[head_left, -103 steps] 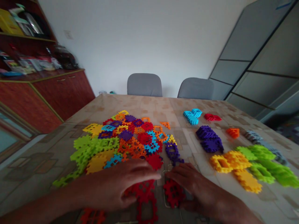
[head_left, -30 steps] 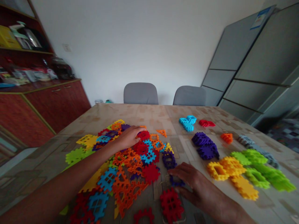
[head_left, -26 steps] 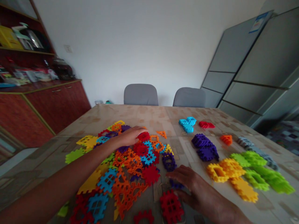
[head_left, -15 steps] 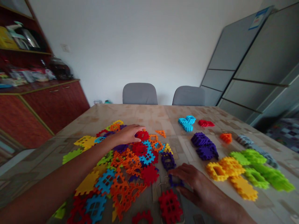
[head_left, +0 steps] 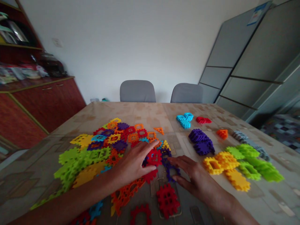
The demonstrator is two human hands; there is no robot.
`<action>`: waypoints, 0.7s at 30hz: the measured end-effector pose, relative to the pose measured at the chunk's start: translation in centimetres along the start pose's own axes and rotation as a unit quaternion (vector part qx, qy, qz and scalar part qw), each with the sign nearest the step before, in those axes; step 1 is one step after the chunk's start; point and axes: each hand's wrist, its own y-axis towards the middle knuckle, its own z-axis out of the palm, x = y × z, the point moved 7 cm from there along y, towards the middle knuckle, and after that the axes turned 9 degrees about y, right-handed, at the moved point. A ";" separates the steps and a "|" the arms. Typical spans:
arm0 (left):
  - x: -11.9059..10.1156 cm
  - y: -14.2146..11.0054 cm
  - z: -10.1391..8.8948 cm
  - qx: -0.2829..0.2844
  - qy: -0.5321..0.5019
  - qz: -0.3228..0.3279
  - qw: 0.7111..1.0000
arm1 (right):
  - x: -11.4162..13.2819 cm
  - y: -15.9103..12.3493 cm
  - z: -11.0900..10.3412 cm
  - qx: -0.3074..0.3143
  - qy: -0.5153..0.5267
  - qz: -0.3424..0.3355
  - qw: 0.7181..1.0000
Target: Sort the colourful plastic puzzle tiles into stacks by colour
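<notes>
My left hand (head_left: 138, 159) is over the middle of a spread of toothed plastic building pieces, its thumb and fingers curved around the edges of a red windowed square piece (head_left: 154, 157). To the right, my right hand (head_left: 191, 175) pinches a purple square frame piece (head_left: 172, 172) at its right side. Another purple frame (head_left: 166, 153) lies just beyond that one. A red windowed square (head_left: 168, 200) rests below my right hand, and a red piece with an arched opening (head_left: 141, 214) is at the near edge. My left forearm covers part of the spread.
Sorted by colour on the right are purple (head_left: 201, 142), yellow (head_left: 226, 164), lime green (head_left: 260, 164), grey-blue (head_left: 252, 144), light blue (head_left: 185, 120), red (head_left: 203, 120) and orange (head_left: 222, 134) pieces. Loose lime green pieces (head_left: 70, 162) lie left. Two grey chairs (head_left: 137, 91) stand beyond the table (head_left: 145, 112).
My left hand has come nearer and to the right, with a red windowed square now between its fingers. My right hand stays at the purple frame, which looks slightly turned. The view has shifted a little.
</notes>
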 end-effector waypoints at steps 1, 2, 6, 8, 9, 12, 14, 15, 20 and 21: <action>-0.5 -0.4 0.3 0.000 -0.009 -0.002 1.000 | 0.0 0.0 0.2 -0.003 0.014 -0.005 1.000; -1.1 -0.8 0.5 0.000 -0.019 -0.002 1.000 | 0.1 0.0 0.4 -0.007 0.029 -0.010 1.000; -3.3 -2.6 1.3 -0.006 -0.041 0.011 0.999 | 0.3 0.1 1.1 -0.027 0.128 -0.001 0.991; -4.1 -3.2 1.3 -0.010 -0.030 0.027 0.999 | 0.4 0.3 1.6 -0.031 0.196 0.014 0.980; -4.4 -3.3 1.3 -0.013 -0.023 0.035 0.999 | 0.5 0.4 1.8 -0.033 0.223 0.020 0.974; -4.7 -3.5 1.1 -0.019 -0.004 0.057 0.998 | 0.5 0.7 2.1 -0.055 0.270 0.028 0.961; -4.5 -3.5 1.3 -0.012 0.008 0.059 0.998 | 0.2 0.8 2.1 -0.070 0.303 0.034 0.950; -4.3 -3.5 1.4 -0.004 0.013 0.058 0.998 | 0.0 0.8 2.1 -0.073 0.324 0.037 0.942; -2.8 -3.6 2.0 0.035 0.025 0.045 0.998 | -0.4 0.8 1.6 -0.069 0.368 0.038 0.926; -2.2 -3.7 1.7 0.034 0.022 0.035 0.999 | -0.3 0.8 1.5 -0.062 0.359 0.042 0.930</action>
